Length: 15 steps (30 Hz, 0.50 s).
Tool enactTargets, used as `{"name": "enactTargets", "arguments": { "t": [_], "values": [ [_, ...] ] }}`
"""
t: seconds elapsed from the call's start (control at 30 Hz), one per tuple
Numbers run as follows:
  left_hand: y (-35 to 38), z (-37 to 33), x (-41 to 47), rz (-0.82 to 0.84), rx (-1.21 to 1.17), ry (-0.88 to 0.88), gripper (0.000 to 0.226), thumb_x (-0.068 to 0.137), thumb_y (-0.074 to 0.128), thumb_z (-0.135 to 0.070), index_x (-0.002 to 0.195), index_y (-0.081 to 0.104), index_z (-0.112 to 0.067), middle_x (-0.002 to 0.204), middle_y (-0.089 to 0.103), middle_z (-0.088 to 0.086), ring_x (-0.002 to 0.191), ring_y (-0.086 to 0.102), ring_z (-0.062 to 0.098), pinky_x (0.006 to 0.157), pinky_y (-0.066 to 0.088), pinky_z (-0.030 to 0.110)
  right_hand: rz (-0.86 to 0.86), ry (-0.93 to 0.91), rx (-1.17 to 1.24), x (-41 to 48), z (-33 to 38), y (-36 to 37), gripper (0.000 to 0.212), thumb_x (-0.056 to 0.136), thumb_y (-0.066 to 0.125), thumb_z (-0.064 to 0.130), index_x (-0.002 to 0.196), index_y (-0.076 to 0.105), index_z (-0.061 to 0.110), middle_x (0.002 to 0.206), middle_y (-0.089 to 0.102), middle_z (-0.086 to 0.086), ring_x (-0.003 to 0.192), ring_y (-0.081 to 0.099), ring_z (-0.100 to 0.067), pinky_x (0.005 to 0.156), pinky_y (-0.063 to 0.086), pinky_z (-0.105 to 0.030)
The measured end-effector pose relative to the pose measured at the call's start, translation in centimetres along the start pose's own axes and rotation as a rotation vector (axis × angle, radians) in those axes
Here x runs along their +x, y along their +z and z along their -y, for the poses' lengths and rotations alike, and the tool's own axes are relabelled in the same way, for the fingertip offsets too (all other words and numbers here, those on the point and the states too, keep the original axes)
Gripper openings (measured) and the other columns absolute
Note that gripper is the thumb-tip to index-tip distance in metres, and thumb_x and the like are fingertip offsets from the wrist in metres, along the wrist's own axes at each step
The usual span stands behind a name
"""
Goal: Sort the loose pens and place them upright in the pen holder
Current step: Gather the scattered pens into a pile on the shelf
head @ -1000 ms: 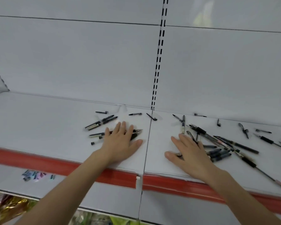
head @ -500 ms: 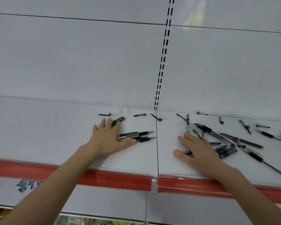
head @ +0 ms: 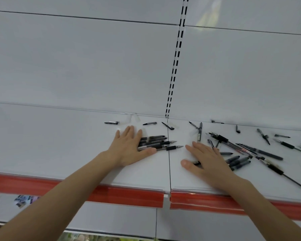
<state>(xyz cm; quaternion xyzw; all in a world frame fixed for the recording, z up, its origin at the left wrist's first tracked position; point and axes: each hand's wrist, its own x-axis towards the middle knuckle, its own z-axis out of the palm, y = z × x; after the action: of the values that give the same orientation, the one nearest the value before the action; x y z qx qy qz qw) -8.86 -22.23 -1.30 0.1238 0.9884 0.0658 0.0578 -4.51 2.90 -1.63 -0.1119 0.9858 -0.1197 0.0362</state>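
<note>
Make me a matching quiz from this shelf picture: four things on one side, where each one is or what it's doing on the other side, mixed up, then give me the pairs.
Things:
1. left hand
2. right hand
3. red strip
4. leftmost black cap

States:
A. along the front edge of the shelf
B. alone near the back wall
C. flat against the lined-up pens
D. flat at the edge of the scattered pile

Pairs: 1-C, 2-D, 3-A, 4-B

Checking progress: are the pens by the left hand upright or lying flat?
Lying flat: the pens rest side by side on the shelf.
</note>
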Motion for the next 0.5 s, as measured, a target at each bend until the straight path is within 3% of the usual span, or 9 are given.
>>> {"name": "enactTargets", "arguments": {
  "t": [0.07, 0.17, 0.3, 0.4, 0.5],
  "values": [
    [0.4, -2.4, 0.6, 0.023, -0.044, 0.057, 0.090, 0.081, 0.021, -0.074, 0.147, 0.005, -0.014, 0.156, 0.004, 0.015, 0.144, -0.003, 0.025, 0.116, 0.002, 0.046, -0.001, 0.005, -0.009, 0.2, 0.0, 0.0, 0.097, 0.061, 0.008, 0.080, 0.145, 0.017, 0.032, 0.156, 0.010, 0.008, 0.144, 0.001, -0.007, 0.116, -0.004, -0.039],
    [0.0, -3.2, 1.1, -0.012, -0.103, 0.087, 0.078, 0.088, 0.024, -0.064, 0.146, 0.010, -0.014, 0.156, 0.005, 0.013, 0.144, -0.002, 0.023, 0.116, 0.002, 0.046, 0.001, 0.008, -0.004, 0.2, -0.1, 0.0, 0.094, 0.063, 0.011, 0.079, 0.145, 0.016, 0.032, 0.156, 0.009, 0.009, 0.144, 0.001, -0.006, 0.116, -0.004, -0.038],
    [-1.4, 2.3, 2.6, -0.229, 0.010, -0.180, 0.070, 0.088, 0.025, -0.062, 0.146, 0.016, -0.023, 0.157, 0.001, 0.011, 0.144, -0.003, 0.027, 0.114, 0.004, 0.052, -0.040, 0.026, -0.016, 0.2, 0.0, 0.1, 0.099, 0.057, 0.005, 0.082, 0.144, 0.016, 0.036, 0.157, 0.006, 0.006, 0.144, -0.001, -0.010, 0.116, -0.003, -0.040],
    [-1.4, 4.6, 3.7, -0.093, -0.052, -0.325, 0.075, 0.083, 0.021, -0.070, 0.145, 0.013, -0.029, 0.156, 0.002, 0.010, 0.144, 0.000, 0.030, 0.112, 0.006, 0.056, -0.025, 0.053, -0.057, 0.4, 0.0, 0.3, 0.122, 0.039, -0.010, 0.094, 0.144, 0.012, 0.037, 0.158, 0.002, 0.003, 0.145, -0.005, -0.014, 0.116, -0.002, -0.045],
    [-1.0, 2.9, 4.8, -0.054, -0.065, -0.201, 0.073, 0.086, 0.020, -0.067, 0.145, 0.015, -0.025, 0.157, 0.003, 0.008, 0.144, 0.001, 0.026, 0.112, 0.009, 0.053, -0.006, 0.060, -0.063, 0.7, 0.1, 0.2, 0.115, 0.044, -0.006, 0.090, 0.145, 0.011, 0.037, 0.158, 0.001, 0.003, 0.145, -0.005, -0.014, 0.115, -0.002, -0.046]
  ]
}}
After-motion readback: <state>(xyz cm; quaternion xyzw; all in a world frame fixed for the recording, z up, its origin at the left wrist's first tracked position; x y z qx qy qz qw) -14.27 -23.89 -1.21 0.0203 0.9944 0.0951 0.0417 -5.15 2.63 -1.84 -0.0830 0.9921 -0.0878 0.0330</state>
